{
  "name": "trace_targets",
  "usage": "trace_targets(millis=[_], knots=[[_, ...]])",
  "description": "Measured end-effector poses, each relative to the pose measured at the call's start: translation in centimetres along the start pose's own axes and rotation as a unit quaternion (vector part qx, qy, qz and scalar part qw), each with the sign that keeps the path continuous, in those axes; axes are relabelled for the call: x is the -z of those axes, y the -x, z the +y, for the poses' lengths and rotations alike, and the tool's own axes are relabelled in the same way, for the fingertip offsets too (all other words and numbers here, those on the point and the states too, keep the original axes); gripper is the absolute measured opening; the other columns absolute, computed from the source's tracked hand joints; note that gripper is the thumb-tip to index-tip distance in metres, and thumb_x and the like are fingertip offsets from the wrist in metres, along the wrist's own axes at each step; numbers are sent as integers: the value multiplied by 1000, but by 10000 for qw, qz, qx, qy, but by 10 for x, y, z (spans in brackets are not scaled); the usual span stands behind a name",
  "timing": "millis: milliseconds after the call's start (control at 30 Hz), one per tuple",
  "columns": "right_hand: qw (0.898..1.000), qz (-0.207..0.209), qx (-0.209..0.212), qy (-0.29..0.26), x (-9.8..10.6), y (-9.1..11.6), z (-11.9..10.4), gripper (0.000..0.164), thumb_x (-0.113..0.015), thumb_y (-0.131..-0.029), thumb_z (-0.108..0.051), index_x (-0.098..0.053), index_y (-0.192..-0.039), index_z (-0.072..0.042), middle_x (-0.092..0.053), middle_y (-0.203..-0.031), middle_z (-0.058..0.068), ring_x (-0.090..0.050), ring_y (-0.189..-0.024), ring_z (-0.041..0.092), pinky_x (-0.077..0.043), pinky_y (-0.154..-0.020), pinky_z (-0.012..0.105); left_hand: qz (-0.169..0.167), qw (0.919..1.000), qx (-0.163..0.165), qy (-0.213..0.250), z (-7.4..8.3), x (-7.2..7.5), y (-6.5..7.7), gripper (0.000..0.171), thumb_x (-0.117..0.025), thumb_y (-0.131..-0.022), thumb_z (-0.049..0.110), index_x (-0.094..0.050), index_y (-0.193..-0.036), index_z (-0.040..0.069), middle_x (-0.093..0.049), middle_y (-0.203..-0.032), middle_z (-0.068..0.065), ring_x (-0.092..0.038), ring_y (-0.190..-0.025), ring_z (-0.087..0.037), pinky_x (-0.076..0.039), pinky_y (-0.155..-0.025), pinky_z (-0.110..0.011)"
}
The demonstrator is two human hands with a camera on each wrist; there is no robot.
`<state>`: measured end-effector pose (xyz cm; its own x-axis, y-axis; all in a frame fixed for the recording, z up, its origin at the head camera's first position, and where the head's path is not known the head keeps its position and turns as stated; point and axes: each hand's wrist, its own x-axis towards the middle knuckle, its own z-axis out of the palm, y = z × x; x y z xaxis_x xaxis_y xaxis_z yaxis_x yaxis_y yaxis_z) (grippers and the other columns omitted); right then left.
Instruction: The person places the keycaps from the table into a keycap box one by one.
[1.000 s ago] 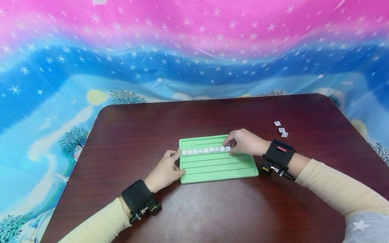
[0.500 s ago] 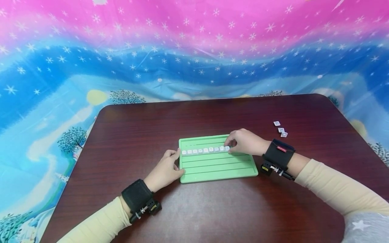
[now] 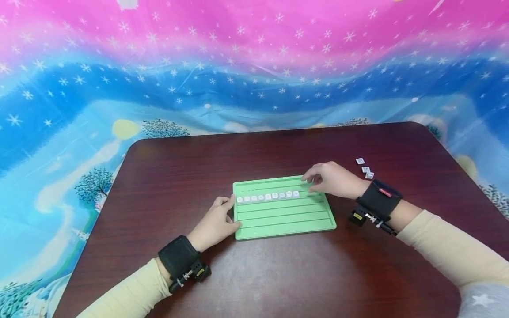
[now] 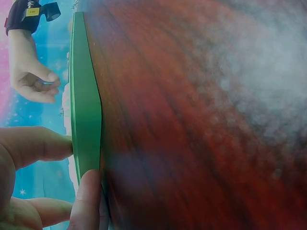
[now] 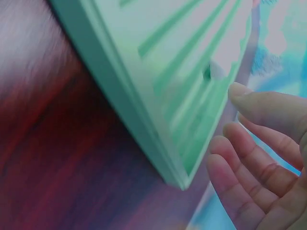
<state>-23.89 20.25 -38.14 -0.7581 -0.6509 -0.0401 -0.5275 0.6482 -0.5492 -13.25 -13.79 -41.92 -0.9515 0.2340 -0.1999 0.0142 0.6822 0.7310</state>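
A light green grooved tray (image 3: pixel 284 224) lies on the table, with a row of small white square tiles (image 3: pixel 275 196) along one of its upper grooves. Their markings are too small to read. At the tray's left edge my left hand (image 3: pixel 212 225) holds the rim, thumb and fingers touching it; the left wrist view shows fingertips (image 4: pixel 86 196) against the side wall. My right hand (image 3: pixel 336 179) hovers over the tray's upper right part, right of the last tile, fingers loosely bent and nothing between them. The right wrist view shows this hand (image 5: pixel 264 158) apart from the tray.
Several loose white tiles (image 3: pixel 366 169) lie on the dark wooden table (image 3: pixel 278 274), beyond my right wrist. A pink and blue snowflake cloth (image 3: pixel 254 66) hangs behind the table.
My right hand has let go of the last tile in the row and moved up and to the right. That tile stays in the groove. My left hand has kept its place.
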Motion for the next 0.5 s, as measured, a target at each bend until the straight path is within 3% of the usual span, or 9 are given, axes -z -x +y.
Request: trace_targets(millis=[133,267,500], knots=[[9994,228,-245,29,14,8,5,28,-78,-90,-6,-76,-117,-2,-71,-110,10,-67,-92,20,-54,-80,39,16,10000,5,-16,0,0,0,80,-73,-91,6,-29,-157,-8,-39,-148,-23,-56,-77,-10,-48,-68,-28],[9966,438,-668,191,29,16,15,26,-74,-95,-12,-76,-119,-3,-73,-110,9,-63,-81,18,-49,-72,39,15,10000,13,-16,0,0,0,80,-73,-92,6,-29,-157,-8,-39,-147,-23,-56,-77,-10,-47,-68,-28],[9899,858,-1019,494,50,34,38,26,-70,-99,-22,-76,-117,-4,-74,-107,10,-66,-83,22,-49,-73,41,11,10000,-9,-47,0,0,0,79,-72,-92,5,-29,-157,-8,-39,-147,-25,-56,-78,-11,-48,-70,-30]])
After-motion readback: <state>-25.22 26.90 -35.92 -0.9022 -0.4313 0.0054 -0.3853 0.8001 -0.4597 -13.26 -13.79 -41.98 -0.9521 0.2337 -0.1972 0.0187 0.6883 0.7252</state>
